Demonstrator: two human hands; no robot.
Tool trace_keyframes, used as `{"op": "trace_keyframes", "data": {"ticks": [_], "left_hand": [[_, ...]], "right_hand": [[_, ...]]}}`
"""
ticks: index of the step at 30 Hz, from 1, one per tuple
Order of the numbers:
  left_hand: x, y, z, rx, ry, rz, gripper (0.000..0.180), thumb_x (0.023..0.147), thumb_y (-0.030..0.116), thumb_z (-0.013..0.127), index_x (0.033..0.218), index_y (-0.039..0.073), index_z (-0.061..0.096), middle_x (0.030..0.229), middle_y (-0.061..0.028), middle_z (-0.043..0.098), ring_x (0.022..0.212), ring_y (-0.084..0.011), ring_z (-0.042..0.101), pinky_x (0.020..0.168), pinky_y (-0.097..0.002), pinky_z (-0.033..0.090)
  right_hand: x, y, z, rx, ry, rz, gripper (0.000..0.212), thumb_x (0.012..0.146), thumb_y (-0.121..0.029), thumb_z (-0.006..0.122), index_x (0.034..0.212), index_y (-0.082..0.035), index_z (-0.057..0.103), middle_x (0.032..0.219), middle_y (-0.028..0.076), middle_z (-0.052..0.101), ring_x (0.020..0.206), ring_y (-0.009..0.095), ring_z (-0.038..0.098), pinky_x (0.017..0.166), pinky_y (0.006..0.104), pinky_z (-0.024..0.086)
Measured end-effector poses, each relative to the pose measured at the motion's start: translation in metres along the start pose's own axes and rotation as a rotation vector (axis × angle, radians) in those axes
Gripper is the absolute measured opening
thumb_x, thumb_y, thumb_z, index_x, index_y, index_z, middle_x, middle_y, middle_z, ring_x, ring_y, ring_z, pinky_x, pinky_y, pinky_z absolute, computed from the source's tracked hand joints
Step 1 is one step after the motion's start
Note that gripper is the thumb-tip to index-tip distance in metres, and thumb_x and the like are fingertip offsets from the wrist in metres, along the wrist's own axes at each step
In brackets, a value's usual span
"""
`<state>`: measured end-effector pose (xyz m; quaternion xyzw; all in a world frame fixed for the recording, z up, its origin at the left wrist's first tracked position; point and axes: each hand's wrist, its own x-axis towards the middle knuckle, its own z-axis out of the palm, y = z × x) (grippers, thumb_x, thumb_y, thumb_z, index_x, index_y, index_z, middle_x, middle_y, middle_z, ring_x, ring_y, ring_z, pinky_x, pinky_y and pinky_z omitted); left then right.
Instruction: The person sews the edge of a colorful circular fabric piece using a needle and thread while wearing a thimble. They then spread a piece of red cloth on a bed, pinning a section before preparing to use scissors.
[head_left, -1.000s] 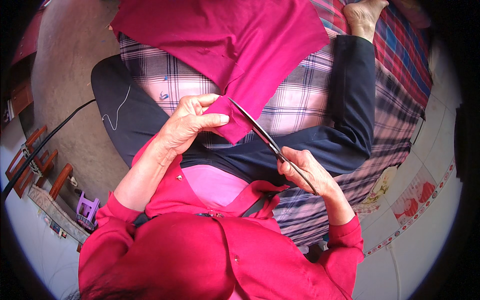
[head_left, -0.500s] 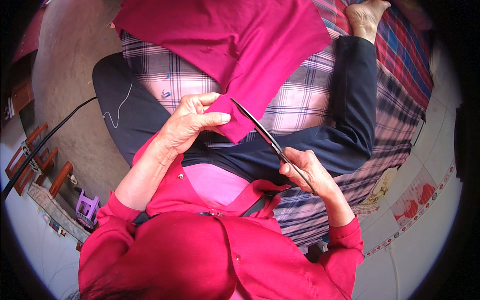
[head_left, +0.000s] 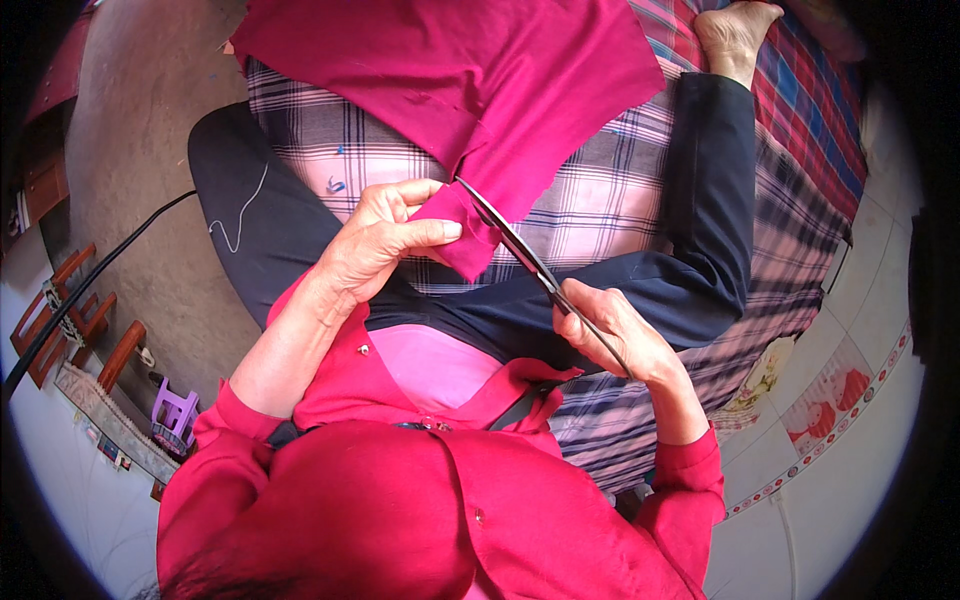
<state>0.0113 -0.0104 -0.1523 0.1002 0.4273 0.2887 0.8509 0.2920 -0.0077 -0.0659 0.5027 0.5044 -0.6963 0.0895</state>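
Observation:
A large piece of crimson cloth (head_left: 560, 85) lies over the bed in front of me, its narrow near end reaching toward my lap. Pinched between thumb and fingers, the left edge of that end is in my left hand (head_left: 385, 235). My right hand (head_left: 620, 335) is closed round the handles of dark metal scissors (head_left: 532, 260). Their blades slant up and left across the cloth's narrow end, with the tips just right of my left fingers. Whether the blades are fully together is hard to tell.
My dark-trousered legs are bent on a plaid bedsheet (head_left: 620, 175). A white thread (head_left: 240, 215) lies on my left thigh, and blue scraps (head_left: 335, 186) on the sheet. A black cable (head_left: 100, 265) crosses at left, above a purple stool (head_left: 175, 415). Tiled wall stands at right.
The scissors have moved slightly up and left, their tips farther along the cloth. My right hand shifted a little with them. The left hand keeps its pinch, almost in place.

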Motion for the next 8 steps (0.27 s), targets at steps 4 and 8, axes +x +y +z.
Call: {"op": "trace_keyframes", "data": {"ticks": [4,8], "left_hand": [[-0.0009,-0.0004,0.0041,-0.011,-0.011,0.018,0.042,0.083,0.005,0.072,0.12,-0.007,0.058,0.098,-0.0081,0.071,0.085,-0.012,0.068,0.083,-0.0256,0.055],[-0.0014,-0.0005,0.0028,-0.009,-0.018,0.021,0.041,0.084,0.005,0.071,0.119,-0.009,0.058,0.098,-0.009,0.07,0.085,-0.012,0.068,0.083,-0.0261,0.055]], "right_hand": [[0.0067,-0.0025,0.0052,0.007,0.017,0.033,0.059,0.091,-0.055,0.061,0.073,-0.004,0.039,0.046,0.005,0.036,0.042,0.011,0.038,0.042,0.032,0.03],[0.0101,0.002,0.0084,0.005,0.034,0.011,0.059,0.09,-0.056,0.062,0.072,-0.004,0.039,0.045,0.006,0.04,0.041,0.011,0.042,0.042,0.0309,0.032]]}}
